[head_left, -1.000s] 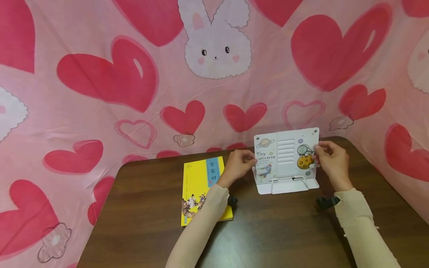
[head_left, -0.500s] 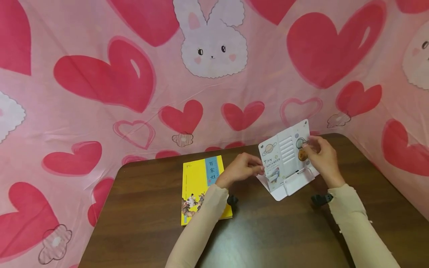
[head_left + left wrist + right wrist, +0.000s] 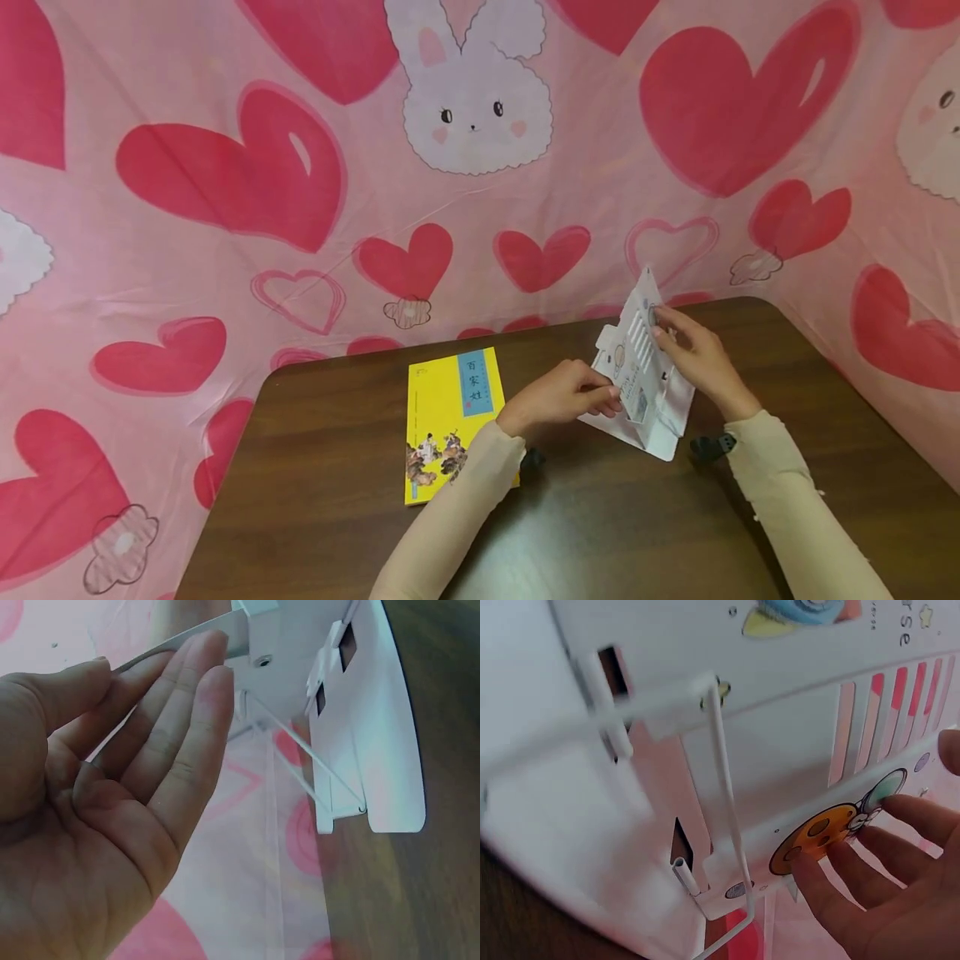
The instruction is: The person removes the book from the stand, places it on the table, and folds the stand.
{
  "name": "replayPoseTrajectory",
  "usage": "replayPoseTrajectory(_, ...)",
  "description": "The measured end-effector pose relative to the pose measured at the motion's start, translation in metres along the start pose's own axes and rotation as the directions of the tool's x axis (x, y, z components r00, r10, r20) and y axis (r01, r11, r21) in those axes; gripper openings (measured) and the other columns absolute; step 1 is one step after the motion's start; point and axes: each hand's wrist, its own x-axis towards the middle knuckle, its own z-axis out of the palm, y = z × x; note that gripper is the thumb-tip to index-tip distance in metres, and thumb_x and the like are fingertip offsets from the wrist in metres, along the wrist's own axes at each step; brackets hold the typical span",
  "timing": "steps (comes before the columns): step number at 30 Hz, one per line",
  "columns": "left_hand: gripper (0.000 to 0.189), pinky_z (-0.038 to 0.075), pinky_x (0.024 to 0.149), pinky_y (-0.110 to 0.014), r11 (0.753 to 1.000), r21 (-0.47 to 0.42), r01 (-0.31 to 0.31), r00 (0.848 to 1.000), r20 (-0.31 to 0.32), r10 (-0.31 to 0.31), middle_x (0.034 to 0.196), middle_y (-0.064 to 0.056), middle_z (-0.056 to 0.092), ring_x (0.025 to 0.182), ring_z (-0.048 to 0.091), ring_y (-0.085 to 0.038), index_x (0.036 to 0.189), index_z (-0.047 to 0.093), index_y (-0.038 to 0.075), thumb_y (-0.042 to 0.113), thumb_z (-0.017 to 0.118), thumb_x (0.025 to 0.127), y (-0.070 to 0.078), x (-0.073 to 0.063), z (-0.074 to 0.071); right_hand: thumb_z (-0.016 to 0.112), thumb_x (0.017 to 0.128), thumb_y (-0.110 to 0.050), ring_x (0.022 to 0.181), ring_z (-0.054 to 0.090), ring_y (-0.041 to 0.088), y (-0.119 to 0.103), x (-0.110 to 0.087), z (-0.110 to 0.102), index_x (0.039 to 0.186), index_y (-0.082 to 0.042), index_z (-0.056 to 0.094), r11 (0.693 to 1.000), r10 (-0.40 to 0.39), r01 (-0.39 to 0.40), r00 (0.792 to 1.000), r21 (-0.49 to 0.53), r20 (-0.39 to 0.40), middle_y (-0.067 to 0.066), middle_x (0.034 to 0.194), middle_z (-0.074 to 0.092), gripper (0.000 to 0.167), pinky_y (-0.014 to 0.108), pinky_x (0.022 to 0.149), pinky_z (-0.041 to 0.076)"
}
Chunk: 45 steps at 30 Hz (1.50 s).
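A white folding book stand (image 3: 641, 350) printed with cartoon space pictures stands on the table, its panel turned partly sideways. My left hand (image 3: 564, 392) pinches the stand's left edge; in the left wrist view, the thumb and index finger (image 3: 124, 720) meet at that edge. On the other side my right hand (image 3: 701, 358) touches the printed front with extended fingers (image 3: 870, 877), over the orange moon picture (image 3: 817, 832). A white wire holder (image 3: 727, 780) rises from the base in front of the panel. To the left lies a yellow book (image 3: 442, 417) with a blue title strip, partly under the left forearm.
The brown wooden table (image 3: 315, 467) backs onto a pink cloth (image 3: 315, 208) with hearts and rabbits. A black wrist device (image 3: 712, 447) sits at the right sleeve's cuff. The table's far edge runs close behind the stand.
The stand has turned from facing me to mostly sideways. My left hand has moved right and slightly toward me with its edge; my right hand has moved left. The yellow book stays put.
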Motion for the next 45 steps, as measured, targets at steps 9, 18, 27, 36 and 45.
replayPoseTrajectory(9, 0.023, 0.057, 0.075, -0.008, 0.991, 0.08, -0.105, 0.994, -0.012, 0.106, 0.096, -0.006, 0.082, 0.089, 0.079, -0.011, 0.115, 0.079, 0.002, 0.016, 0.064, 0.103, 0.008, 0.008, 0.023, 0.043, 0.112, -0.029, 0.143, 0.049, 0.032, -0.012, -0.003, 0.001, 0.158, -0.003, 0.043, 0.998, -0.025, 0.018, 0.992, 0.054, 0.128, 0.026, 0.161, 0.043, 0.052, 0.013, 0.105, 0.047)
replayPoseTrajectory(18, 0.026, 0.051, 0.07, -0.004, 0.976, 0.18, -0.125, 0.986, -0.091, 0.143, 0.087, 0.001, 0.082, 0.079, 0.074, 0.001, 0.099, 0.083, 0.006, 0.02, 0.062, 0.105, 0.014, 0.015, 0.037, 0.04, 0.113, -0.023, 0.143, 0.045, 0.047, -0.023, -0.004, 0.008, 0.158, -0.001, 0.041, 0.99, -0.091, 0.069, 0.979, 0.124, 0.181, 0.028, 0.162, 0.04, 0.049, 0.001, 0.096, 0.042)
replayPoseTrajectory(27, 0.027, 0.044, 0.052, -0.012, 0.978, 0.19, 0.088, 0.939, -0.344, -0.018, 0.074, 0.015, 0.077, 0.059, 0.058, 0.006, 0.09, 0.086, 0.024, 0.05, 0.079, 0.089, 0.011, 0.016, 0.045, 0.043, 0.112, -0.019, 0.143, 0.047, 0.046, -0.03, -0.006, 0.017, 0.158, -0.007, 0.044, 0.986, -0.159, 0.141, 0.958, 0.09, 0.239, 0.022, 0.162, 0.046, 0.047, 0.053, 0.112, 0.049)
replayPoseTrajectory(36, 0.03, 0.047, 0.064, -0.015, 0.936, 0.193, 0.294, 0.884, -0.428, -0.189, 0.098, 0.006, 0.082, 0.074, 0.07, 0.0, 0.115, 0.081, 0.018, 0.036, 0.081, 0.091, -0.009, 0.021, 0.047, 0.046, 0.111, -0.017, 0.143, 0.051, 0.036, -0.032, -0.015, 0.015, 0.154, -0.005, 0.049, 0.984, -0.168, 0.146, 0.955, 0.104, 0.244, 0.022, 0.159, 0.05, 0.045, 0.045, 0.119, 0.045)
replayPoseTrajectory(45, 0.014, 0.045, 0.063, -0.014, 0.93, 0.188, 0.315, 0.888, -0.405, -0.218, 0.091, 0.005, 0.081, 0.077, 0.069, -0.002, 0.105, 0.083, 0.017, 0.019, 0.076, 0.093, -0.027, 0.024, 0.045, 0.052, 0.108, -0.011, 0.125, 0.044, -0.024, -0.03, -0.036, 0.01, 0.148, -0.004, 0.057, 0.979, -0.191, 0.172, 0.958, 0.108, 0.212, 0.024, 0.15, 0.058, 0.041, 0.001, 0.1, 0.037)
